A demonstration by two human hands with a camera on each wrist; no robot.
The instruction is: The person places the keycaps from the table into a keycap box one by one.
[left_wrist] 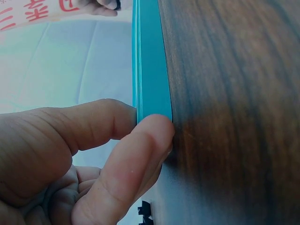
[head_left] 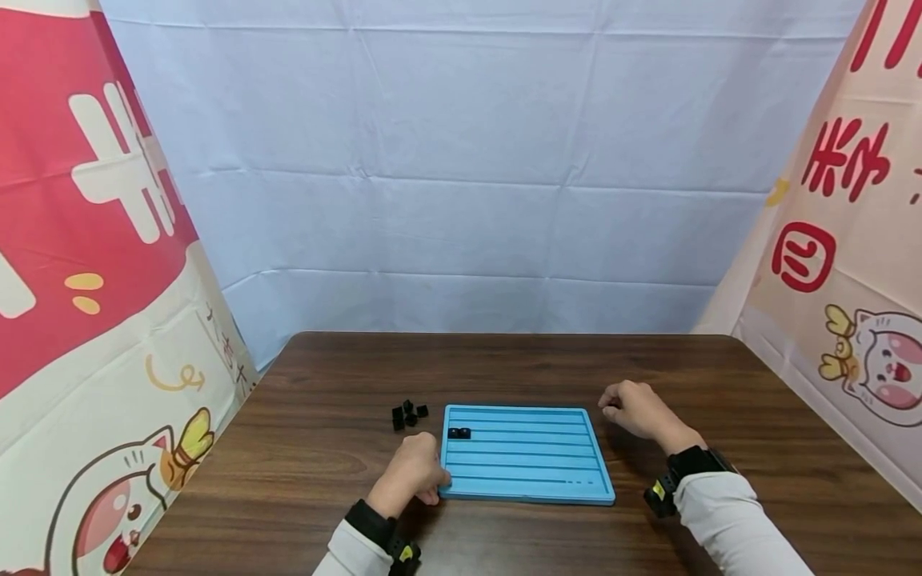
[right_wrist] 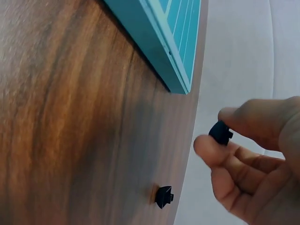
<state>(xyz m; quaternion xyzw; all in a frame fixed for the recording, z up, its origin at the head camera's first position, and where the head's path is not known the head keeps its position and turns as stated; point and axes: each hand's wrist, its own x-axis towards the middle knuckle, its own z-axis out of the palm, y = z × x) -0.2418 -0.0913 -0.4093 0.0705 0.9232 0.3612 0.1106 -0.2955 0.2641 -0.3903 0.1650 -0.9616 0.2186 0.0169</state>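
At lower centre, left hand (head_left: 412,470) grips blue tray (head_left: 529,474), presumably to steady it; at right, right hand (head_left: 639,410) pinches black piece (right_wrist: 219,133).

On the brown wood-grain desk (head_left: 302,472), our left hand (head_left: 412,468) touches a ridged blue rectangular tray (head_left: 533,454) at its eight o'clock; small black cubes (head_left: 398,418) lie off its ten.
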